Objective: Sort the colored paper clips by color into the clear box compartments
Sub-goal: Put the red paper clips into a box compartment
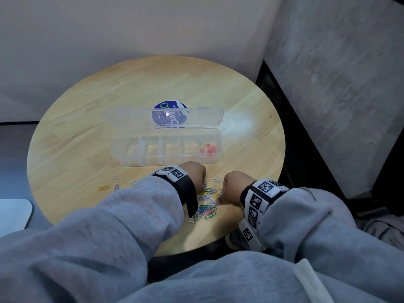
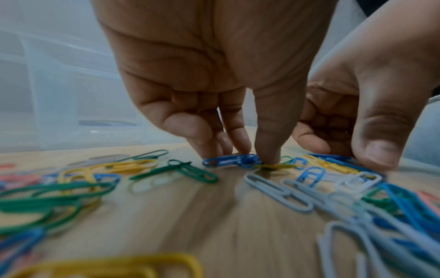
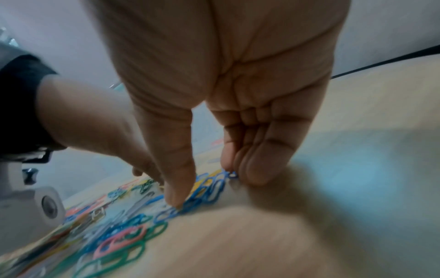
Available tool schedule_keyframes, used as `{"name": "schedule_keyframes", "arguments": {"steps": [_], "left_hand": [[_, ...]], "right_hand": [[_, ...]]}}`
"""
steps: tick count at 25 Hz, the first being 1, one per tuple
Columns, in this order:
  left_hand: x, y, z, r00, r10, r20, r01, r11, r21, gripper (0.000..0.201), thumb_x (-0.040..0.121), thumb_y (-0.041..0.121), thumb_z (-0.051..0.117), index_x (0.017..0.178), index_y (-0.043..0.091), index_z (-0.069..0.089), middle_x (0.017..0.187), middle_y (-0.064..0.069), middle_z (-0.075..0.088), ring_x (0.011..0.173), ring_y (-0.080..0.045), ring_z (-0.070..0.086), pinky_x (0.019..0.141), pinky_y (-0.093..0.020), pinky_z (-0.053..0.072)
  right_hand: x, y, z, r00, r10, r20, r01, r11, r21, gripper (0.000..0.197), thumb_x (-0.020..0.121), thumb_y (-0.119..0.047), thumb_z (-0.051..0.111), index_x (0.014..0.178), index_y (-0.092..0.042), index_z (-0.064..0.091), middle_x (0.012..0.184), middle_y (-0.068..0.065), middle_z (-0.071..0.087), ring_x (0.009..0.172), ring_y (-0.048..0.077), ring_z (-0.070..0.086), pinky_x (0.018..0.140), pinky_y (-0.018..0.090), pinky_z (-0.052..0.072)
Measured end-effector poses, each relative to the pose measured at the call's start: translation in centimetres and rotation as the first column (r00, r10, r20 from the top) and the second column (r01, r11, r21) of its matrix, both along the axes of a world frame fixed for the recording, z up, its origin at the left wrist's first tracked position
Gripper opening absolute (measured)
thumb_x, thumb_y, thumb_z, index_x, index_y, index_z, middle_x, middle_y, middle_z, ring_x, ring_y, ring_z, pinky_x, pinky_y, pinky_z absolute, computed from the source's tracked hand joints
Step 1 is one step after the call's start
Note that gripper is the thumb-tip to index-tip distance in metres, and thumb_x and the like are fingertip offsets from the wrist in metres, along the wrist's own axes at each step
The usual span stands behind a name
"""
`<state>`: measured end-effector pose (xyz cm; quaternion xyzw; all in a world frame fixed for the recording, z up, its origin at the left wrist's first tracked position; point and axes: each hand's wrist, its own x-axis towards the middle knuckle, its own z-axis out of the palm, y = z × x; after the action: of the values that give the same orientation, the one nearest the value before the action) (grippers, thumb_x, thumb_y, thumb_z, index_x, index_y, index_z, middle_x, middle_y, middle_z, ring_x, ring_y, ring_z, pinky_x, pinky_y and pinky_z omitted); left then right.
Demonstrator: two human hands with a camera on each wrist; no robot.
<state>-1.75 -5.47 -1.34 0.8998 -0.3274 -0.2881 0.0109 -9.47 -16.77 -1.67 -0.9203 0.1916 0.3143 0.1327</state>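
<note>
Head view: both hands work the mixed clip pile (image 1: 206, 206) near the table's (image 1: 91, 119) front edge, with the clear box (image 1: 166, 147) open toward its middle, red clips (image 1: 208, 148) in the right-end compartment. The left hand (image 2: 214, 84) pinches a blue clip (image 2: 232, 160); the right hand (image 3: 214, 105) has thumb and fingers down on blue clips, though whether it grips one I cannot tell. Blue seems to be the colour in hand; next, lift cleanly and carry to an empty compartment.
</note>
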Motion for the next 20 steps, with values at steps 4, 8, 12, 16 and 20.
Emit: {"name": "schedule_keyframes", "arguments": {"steps": [4, 8, 12, 16, 20], "left_hand": [[0.1, -0.1, 0.1, 1.0, 0.004, -0.007, -0.003, 1.0, 0.01, 0.02, 0.083, 0.019, 0.064, 0.102, 0.012, 0.068, 0.109, -0.008, 0.067, 0.096, -0.023, 0.061, 0.07, -0.025, 0.04], [0.5, 0.3, 0.0, 1.0, 0.025, -0.014, -0.025, 1.0, -0.013, 0.02, 0.083, 0.018, 0.064, 0.102, 0.015, 0.068, 0.111, -0.005, 0.067, 0.103, -0.023, 0.061, 0.071, -0.024, 0.04], [0.9, 0.7, -0.1, 0.998, 0.051, -0.022, -0.051, 0.999, -0.017, 0.02, 0.082, 0.021, 0.067, 0.101, 0.014, 0.067, 0.107, -0.005, 0.067, 0.094, -0.023, 0.06, 0.07, -0.024, 0.039], [1.2, 0.6, -0.1, 0.996, 0.089, -0.027, -0.088, 0.996, 0.026, 0.017, 0.08, 0.025, 0.069, 0.089, 0.011, 0.067, 0.094, -0.007, 0.069, 0.086, -0.022, 0.062, 0.069, -0.026, 0.042], [1.3, 0.6, -0.3, 0.995, 0.094, -0.039, -0.09, 0.992, 0.089, 0.032, 0.081, 0.029, 0.069, 0.104, 0.006, 0.07, 0.102, -0.01, 0.071, 0.09, -0.024, 0.064, 0.071, -0.028, 0.044]], "right_hand": [[0.3, 0.4, 0.1, 1.0, 0.03, 0.001, -0.03, 0.999, -0.021, 0.02, 0.081, -0.025, 0.066, 0.071, -0.013, 0.053, 0.073, 0.003, 0.053, 0.079, 0.023, 0.052, 0.069, 0.026, 0.041], [0.2, 0.3, 0.6, 0.998, 0.043, 0.039, -0.044, 0.999, 0.021, 0.025, 0.084, -0.017, 0.061, 0.106, -0.007, 0.064, 0.107, 0.009, 0.065, 0.089, 0.022, 0.055, 0.076, 0.028, 0.044], [-0.3, -0.2, 1.1, 0.994, 0.032, 0.102, -0.035, 0.999, 0.029, 0.025, 0.083, -0.019, 0.065, 0.103, -0.011, 0.052, 0.104, 0.008, 0.056, 0.088, 0.021, 0.048, 0.072, 0.026, 0.036], [0.3, -0.4, 0.7, 1.0, 0.025, 0.014, -0.025, 1.0, -0.019, 0.022, 0.082, -0.028, 0.068, 0.08, -0.01, 0.056, 0.082, 0.007, 0.057, 0.081, 0.023, 0.049, 0.069, 0.026, 0.04], [1.1, 0.0, 0.0, 0.997, 0.064, -0.047, -0.067, 0.996, -0.061, 0.029, 0.082, -0.029, 0.068, 0.066, -0.01, 0.053, 0.063, 0.002, 0.047, 0.077, 0.023, 0.052, 0.068, 0.026, 0.04]]}}
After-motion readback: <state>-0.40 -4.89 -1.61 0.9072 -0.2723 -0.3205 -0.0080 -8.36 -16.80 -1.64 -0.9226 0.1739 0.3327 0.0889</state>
